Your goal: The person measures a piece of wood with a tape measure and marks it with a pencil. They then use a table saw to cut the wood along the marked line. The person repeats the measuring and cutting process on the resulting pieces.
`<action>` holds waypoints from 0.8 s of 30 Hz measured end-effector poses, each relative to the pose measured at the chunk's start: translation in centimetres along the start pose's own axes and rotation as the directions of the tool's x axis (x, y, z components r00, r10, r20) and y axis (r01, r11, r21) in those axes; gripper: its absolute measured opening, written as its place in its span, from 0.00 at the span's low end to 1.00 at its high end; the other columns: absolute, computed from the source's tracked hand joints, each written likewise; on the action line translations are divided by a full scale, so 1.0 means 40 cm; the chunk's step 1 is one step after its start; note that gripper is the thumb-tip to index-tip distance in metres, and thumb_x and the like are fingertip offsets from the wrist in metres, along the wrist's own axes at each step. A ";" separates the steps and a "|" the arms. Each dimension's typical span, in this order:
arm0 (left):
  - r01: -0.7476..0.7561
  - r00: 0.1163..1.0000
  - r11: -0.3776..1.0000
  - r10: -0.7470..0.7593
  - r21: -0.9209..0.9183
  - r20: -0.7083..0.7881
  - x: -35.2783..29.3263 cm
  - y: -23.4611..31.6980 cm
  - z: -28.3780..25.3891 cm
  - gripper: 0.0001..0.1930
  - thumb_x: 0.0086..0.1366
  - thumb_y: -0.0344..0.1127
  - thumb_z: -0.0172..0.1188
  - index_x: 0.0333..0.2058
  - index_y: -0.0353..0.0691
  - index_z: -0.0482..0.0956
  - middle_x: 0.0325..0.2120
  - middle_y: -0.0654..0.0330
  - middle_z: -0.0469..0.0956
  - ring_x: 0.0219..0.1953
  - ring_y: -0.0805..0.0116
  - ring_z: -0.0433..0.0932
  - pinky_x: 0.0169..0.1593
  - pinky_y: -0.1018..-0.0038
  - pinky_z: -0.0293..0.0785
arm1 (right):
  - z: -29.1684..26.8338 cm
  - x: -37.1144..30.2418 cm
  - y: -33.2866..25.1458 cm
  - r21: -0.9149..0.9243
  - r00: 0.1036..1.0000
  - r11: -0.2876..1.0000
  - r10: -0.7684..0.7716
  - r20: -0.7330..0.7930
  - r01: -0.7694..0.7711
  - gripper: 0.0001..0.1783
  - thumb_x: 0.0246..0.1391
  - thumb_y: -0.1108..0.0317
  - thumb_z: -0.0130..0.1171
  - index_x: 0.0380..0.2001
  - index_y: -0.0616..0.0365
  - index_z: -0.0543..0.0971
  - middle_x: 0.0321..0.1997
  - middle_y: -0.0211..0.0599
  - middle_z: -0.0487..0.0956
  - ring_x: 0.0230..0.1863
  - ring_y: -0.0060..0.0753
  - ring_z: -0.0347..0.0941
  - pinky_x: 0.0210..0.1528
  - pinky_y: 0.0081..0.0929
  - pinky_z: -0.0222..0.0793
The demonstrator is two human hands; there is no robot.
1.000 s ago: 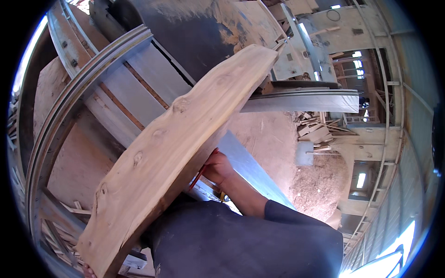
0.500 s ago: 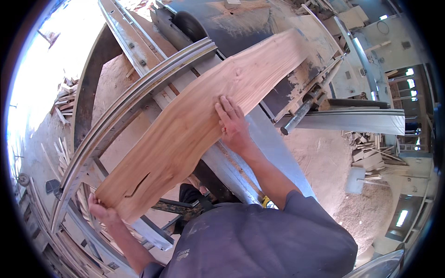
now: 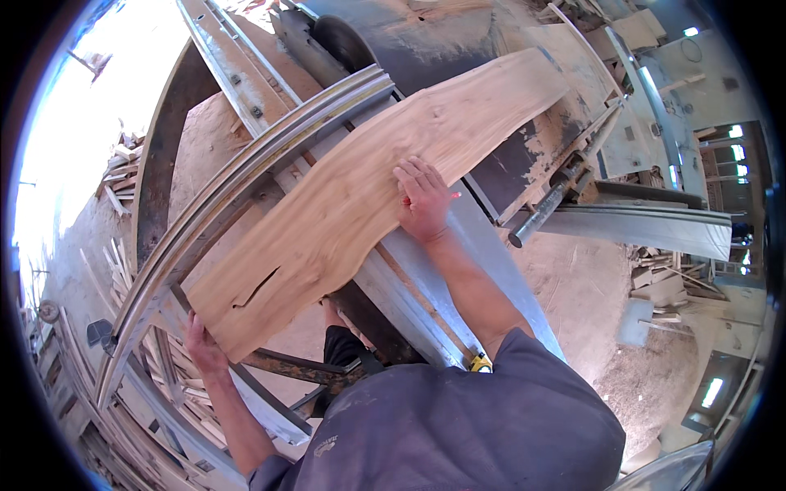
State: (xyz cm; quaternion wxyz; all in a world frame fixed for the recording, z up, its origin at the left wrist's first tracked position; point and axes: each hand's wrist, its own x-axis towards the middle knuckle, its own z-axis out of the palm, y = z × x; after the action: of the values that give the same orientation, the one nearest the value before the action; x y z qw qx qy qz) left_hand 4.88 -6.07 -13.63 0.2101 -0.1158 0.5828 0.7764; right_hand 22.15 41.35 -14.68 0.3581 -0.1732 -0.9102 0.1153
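I note left hand (image 3: 206, 350) gripping the board's (image 3: 327, 213) end, right hand (image 3: 426, 204) atop, holding a red pen (image 3: 456, 195); steady pressure advised.

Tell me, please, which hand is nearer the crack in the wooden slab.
The left hand, at the cracked end of the wooden slab; the right hand rests near its middle.

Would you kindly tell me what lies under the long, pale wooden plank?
Flat silvery metal panels extend out from beneath the plank; whatever it directly covers is hidden.
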 end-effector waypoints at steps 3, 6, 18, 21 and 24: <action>0.139 0.990 0.990 -0.139 0.005 0.037 0.013 0.005 -0.009 0.22 0.71 0.45 0.60 0.55 0.34 0.74 0.47 0.57 0.80 0.50 0.63 0.81 0.55 0.66 0.77 | 0.014 0.007 0.024 -0.002 0.999 0.999 -0.038 -0.030 0.038 0.23 0.40 0.78 0.57 0.45 0.60 0.81 0.51 0.44 0.83 0.58 0.49 0.77 0.64 0.48 0.69; 0.076 0.997 0.898 -0.060 0.434 -0.052 0.044 -0.022 0.008 0.28 0.69 0.51 0.65 0.56 0.34 0.73 0.48 0.57 0.81 0.50 0.63 0.81 0.54 0.68 0.78 | 0.018 0.021 0.028 0.005 0.998 0.999 -0.049 -0.037 0.049 0.21 0.43 0.78 0.57 0.45 0.60 0.81 0.51 0.44 0.83 0.58 0.50 0.77 0.63 0.48 0.70; 0.277 0.960 0.919 -0.255 0.282 -0.111 0.074 -0.005 0.159 0.37 0.66 0.60 0.64 0.60 0.33 0.71 0.49 0.50 0.82 0.45 0.57 0.85 0.50 0.61 0.84 | 0.061 0.085 0.008 0.056 0.997 0.998 -0.042 0.059 0.039 0.26 0.38 0.76 0.62 0.47 0.62 0.80 0.50 0.47 0.83 0.57 0.52 0.77 0.62 0.47 0.71; 0.314 0.949 0.909 -0.291 0.274 -0.123 0.074 0.007 0.179 0.37 0.67 0.60 0.63 0.60 0.33 0.71 0.49 0.50 0.82 0.45 0.57 0.85 0.50 0.61 0.84 | 0.075 0.095 -0.007 0.061 1.000 0.998 -0.026 0.006 0.025 0.27 0.37 0.76 0.63 0.48 0.62 0.80 0.50 0.46 0.83 0.57 0.52 0.77 0.61 0.46 0.72; 0.319 0.947 0.897 -0.288 0.305 -0.145 0.061 0.015 0.222 0.37 0.67 0.61 0.63 0.60 0.32 0.72 0.49 0.50 0.82 0.45 0.57 0.85 0.51 0.61 0.84 | 0.079 0.085 0.003 0.042 1.000 0.999 -0.020 -0.012 0.021 0.28 0.36 0.76 0.63 0.47 0.62 0.80 0.50 0.45 0.83 0.57 0.51 0.78 0.61 0.46 0.72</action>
State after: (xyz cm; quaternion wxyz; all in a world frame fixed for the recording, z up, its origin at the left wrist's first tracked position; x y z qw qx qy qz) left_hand 3.00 2.74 -11.54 0.3166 -0.2063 0.6866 0.6211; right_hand 17.66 42.55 -14.89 0.3679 -0.1569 -0.9073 0.1295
